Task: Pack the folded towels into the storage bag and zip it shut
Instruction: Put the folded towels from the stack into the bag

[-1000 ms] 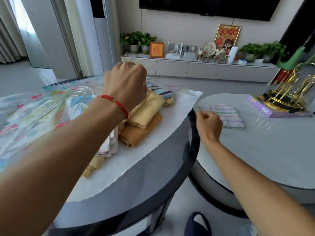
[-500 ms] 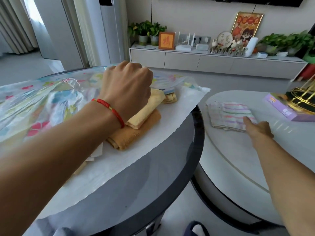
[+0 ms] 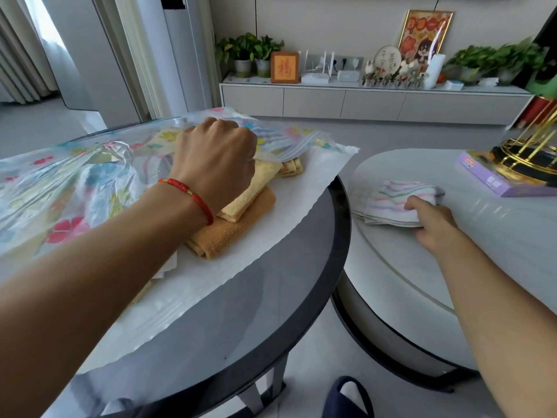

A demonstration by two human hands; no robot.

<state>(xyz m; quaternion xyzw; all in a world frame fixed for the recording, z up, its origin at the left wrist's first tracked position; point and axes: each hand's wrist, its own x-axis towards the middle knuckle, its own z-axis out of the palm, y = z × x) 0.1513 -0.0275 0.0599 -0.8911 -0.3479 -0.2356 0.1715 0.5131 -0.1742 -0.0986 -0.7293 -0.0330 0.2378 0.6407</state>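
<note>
A clear storage bag (image 3: 69, 188) printed with flowers lies on the dark glass table (image 3: 271, 312), its mouth facing right. My left hand (image 3: 215, 164), fist closed, holds the bag's upper flap up over folded yellow and orange towels (image 3: 241, 218) that lie on the bag's white lower sheet (image 3: 310, 182). More folded towels sit deeper under the flap. On the light round table (image 3: 497, 245) to the right, my right hand (image 3: 428, 218) grips a folded white towel with pastel stripes (image 3: 398, 194), thumb on top.
A purple box (image 3: 497, 182) and a gold wire stand (image 3: 530, 152) sit at the far right of the light table. A low cabinet (image 3: 361, 101) with plants and frames lines the back wall. My slippered foot (image 3: 346, 396) is on the floor between the tables.
My right hand reached out across the light table and closed on the striped towel, which is now bunched and slightly lifted. My left hand kept hold of the bag's flap.
</note>
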